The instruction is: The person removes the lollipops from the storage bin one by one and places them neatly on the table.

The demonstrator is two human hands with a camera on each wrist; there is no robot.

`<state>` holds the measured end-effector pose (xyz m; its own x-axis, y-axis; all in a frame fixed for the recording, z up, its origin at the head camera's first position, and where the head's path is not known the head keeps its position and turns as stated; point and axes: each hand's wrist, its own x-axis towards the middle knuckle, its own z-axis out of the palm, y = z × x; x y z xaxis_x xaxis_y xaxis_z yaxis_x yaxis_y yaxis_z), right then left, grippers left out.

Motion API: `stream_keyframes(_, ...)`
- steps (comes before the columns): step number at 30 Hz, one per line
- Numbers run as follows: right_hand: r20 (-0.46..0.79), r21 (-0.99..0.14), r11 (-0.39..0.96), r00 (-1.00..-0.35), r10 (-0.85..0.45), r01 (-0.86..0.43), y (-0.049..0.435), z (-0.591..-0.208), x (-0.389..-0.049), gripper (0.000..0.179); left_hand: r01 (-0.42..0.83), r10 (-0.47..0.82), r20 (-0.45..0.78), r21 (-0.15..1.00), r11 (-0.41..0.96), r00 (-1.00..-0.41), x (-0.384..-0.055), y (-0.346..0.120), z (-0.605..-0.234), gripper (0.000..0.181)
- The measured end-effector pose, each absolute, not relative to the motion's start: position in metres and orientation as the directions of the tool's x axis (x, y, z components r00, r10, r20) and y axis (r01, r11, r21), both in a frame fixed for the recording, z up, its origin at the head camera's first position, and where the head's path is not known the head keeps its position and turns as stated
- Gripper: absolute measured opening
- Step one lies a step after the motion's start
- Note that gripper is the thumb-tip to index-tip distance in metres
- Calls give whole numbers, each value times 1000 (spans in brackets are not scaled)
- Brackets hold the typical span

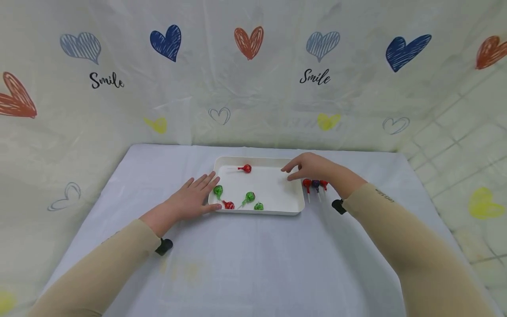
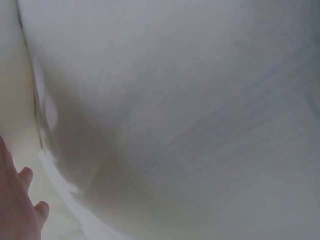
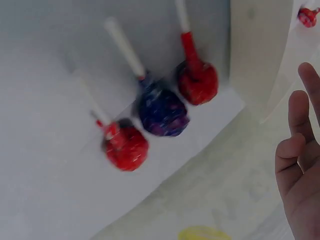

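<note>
A white rectangular tray (image 1: 277, 193) lies on the table with several wrapped lollipops in it. A red lollipop (image 1: 247, 168) is near its far side; a green lollipop (image 1: 249, 197), another green one (image 1: 218, 190) and a red one (image 1: 228, 205) lie toward the near left. My left hand (image 1: 192, 200) spreads its straight fingers over the tray's left edge. Above the right end of the tray is my right hand (image 1: 313, 167), thumb and fingers apart, with nothing between them. Just outside the right wall, a blue-purple lollipop (image 3: 162, 112) lies between two red lollipops (image 3: 198, 82).
White cloth (image 1: 245, 259) covers the table. Behind it hangs a pale backdrop (image 1: 269, 97) printed with hearts and the word Smile. A black wrist camera (image 1: 164, 246) sits under the left sleeve, and another (image 1: 338, 206) under the right.
</note>
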<state>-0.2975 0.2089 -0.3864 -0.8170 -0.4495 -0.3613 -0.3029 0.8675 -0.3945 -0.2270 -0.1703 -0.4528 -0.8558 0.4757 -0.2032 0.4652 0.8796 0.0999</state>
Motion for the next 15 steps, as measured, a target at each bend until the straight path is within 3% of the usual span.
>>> stream_keyframes(15, -454, -271, 825, -690, -564, -496, 120, -396, -289, 35, 460, 465, -198, 76, 885, -863, -231, -172, -461, 98)
